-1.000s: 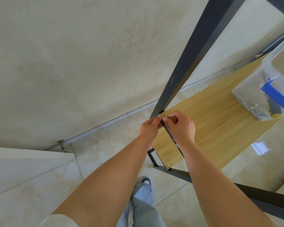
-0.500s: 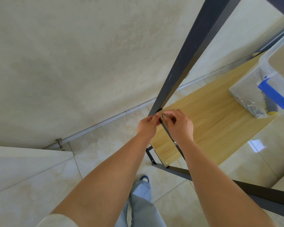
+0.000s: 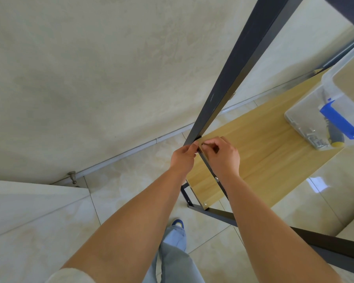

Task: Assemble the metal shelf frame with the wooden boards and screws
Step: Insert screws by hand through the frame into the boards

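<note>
A dark metal shelf frame (image 3: pixel 231 78) stands upright, one post running from top right down to a joint. A light wooden board (image 3: pixel 260 148) lies in the frame. My left hand (image 3: pixel 183 158) grips the post's lower end at the board's corner. My right hand (image 3: pixel 223 154) pinches a small silver screw (image 3: pixel 203 144) at that same corner, against the thin cross bar (image 3: pixel 209 170). Another screw (image 3: pixel 216 179) sits further along the bar, and one more (image 3: pixel 204 204) at the board's near corner.
A clear plastic box (image 3: pixel 307 111) with silver hardware, a blue part and a yellow-tipped tool stands on the board at the right. A beige wall and baseboard run behind. A doorstop (image 3: pixel 72 176) sticks out low on the left. My shoe (image 3: pixel 177 223) is on the tiled floor.
Both hands stay at the corner joint. My right fingers have shifted slightly on the screw, and the view has drifted a little.
</note>
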